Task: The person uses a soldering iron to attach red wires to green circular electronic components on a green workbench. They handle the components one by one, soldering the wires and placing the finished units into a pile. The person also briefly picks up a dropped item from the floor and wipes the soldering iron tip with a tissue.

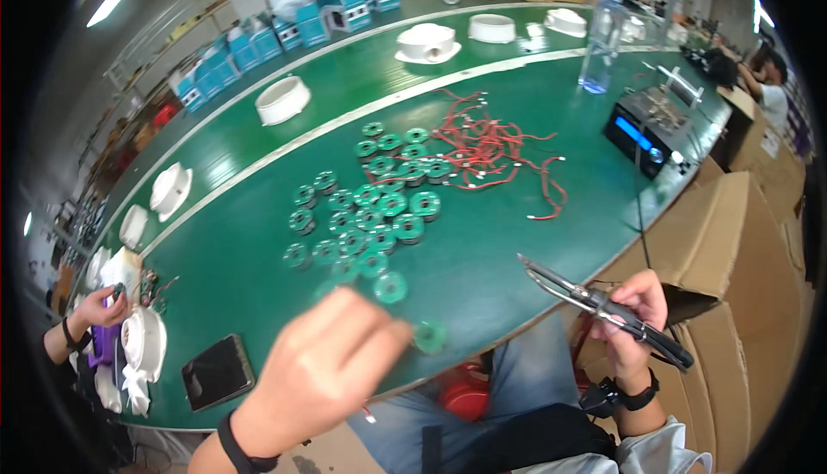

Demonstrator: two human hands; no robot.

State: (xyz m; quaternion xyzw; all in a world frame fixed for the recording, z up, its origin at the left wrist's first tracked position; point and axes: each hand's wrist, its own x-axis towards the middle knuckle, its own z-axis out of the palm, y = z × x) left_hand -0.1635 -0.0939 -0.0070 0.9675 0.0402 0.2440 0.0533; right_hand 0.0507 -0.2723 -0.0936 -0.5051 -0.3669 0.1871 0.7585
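Observation:
My left hand [332, 358], smeared by motion, is over the near edge of the green table with its fingers curled closed. A short red wire [369, 414] with a white connector pokes out below it; its upper part is hidden by the hand. Just beyond the fingertips lies a green round coil [429, 336], with another coil [390, 287] behind it. To the right, my right hand [633, 323] is closed around a black-handled soldering iron [603, 306] with two long slim prongs pointing far left. Several more green coils [370, 216] stand grouped mid-table.
A tangle of red wires [487, 142] lies behind the coils. A soldering station [642, 134] with a blue display and a water bottle [600, 48] stand at right. A phone [218, 371] lies at left, near another person's hand [99, 309]. Cardboard boxes [732, 250] border the table's right edge.

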